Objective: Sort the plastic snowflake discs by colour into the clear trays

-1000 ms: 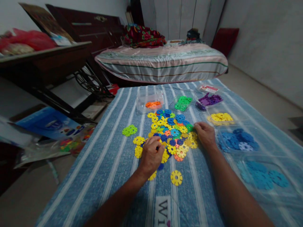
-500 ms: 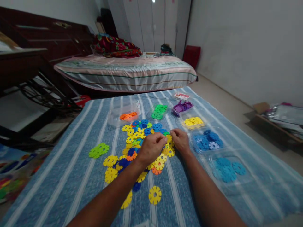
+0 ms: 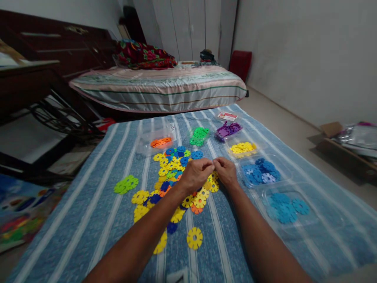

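Observation:
A heap of flat plastic snowflake discs, mostly yellow, blue and orange, lies on a blue striped cloth. My left hand and my right hand meet over the heap's right side, fingertips pinched together. What the fingers hold is hidden. A lone yellow disc lies nearer to me, and a cluster of green discs sits apart to the left.
Clear trays hold sorted discs: orange, green, purple, yellow, dark blue, light blue. A mattress lies beyond the cloth. A dark table frame stands at left, a cardboard box at right.
My left hand left the heap's lower left and came up right to meet my right hand, which edged toward it. The camera swung right, and then tilted slightly.

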Demonstrator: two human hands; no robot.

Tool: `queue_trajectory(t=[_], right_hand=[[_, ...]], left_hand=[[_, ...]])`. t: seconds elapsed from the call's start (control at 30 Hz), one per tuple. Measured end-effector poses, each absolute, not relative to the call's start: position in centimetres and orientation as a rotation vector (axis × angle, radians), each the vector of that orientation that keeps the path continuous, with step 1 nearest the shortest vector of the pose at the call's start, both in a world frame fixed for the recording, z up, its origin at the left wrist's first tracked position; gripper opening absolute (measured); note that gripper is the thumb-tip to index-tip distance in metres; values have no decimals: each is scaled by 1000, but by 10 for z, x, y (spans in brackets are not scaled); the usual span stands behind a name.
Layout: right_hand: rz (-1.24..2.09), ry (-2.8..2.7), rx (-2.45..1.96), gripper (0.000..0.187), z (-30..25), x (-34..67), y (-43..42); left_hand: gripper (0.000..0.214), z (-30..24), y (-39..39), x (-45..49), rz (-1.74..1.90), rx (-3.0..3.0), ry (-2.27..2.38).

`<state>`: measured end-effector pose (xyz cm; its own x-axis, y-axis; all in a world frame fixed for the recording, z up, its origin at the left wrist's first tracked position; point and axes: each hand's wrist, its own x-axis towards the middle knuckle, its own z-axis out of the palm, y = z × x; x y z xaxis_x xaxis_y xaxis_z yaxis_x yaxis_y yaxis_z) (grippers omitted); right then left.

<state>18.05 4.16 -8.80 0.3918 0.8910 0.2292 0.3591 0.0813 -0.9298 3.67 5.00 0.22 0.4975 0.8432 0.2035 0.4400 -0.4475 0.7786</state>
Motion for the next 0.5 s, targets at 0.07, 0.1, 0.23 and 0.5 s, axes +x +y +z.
queue_trajectory(t=[0.07,0.1,0.23,0.5], right_hand=[[571,-1172,-1527,33,-87,181,40],[567,-1173,-1536,34,-87,181,40],[559,-1184,-1541,35,-88,182,37],[533,-1209,-1555,39,-95,187,33]], left_hand=[[19,-5,43,4,795,2027,1146],[20,-9,41,-12,834,1978,1212],[21,-27,36,-71,1094,1698,1508],[21,-59,34,-139,1416,1631,1950]])
